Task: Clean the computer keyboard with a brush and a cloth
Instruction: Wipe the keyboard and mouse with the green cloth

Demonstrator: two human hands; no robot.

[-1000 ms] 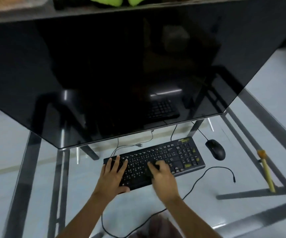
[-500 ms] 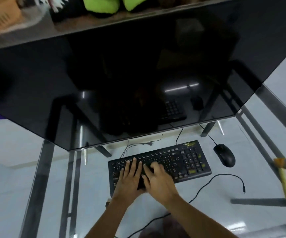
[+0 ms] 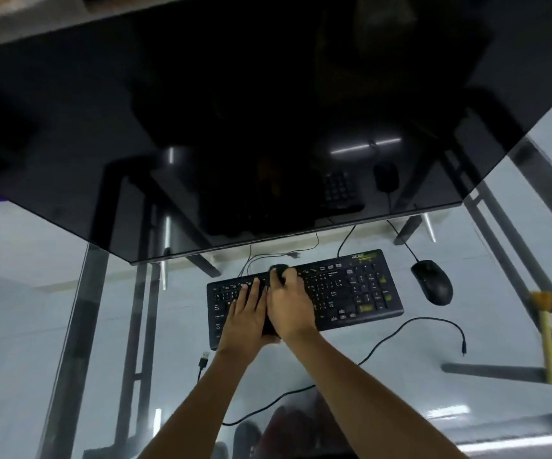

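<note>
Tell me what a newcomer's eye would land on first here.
The huge dark monitor fills the upper half. Below it on the glass desk, both hands work the black keyboard: left hand flat on the keys, right hand gripping a dark cloth. A black mouse and a yellow-handled brush lie to the right.

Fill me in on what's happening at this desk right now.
A person is cleaning a black keyboard on a glass desk. The right hand presses a dark cloth against the upper key rows near the middle, while the left hand lies flat on the keys beside it, apparently steadying the board. A yellow-handled brush lies unused at the right of the desk, beyond the black mouse. A large dark monitor stands behind.
</note>
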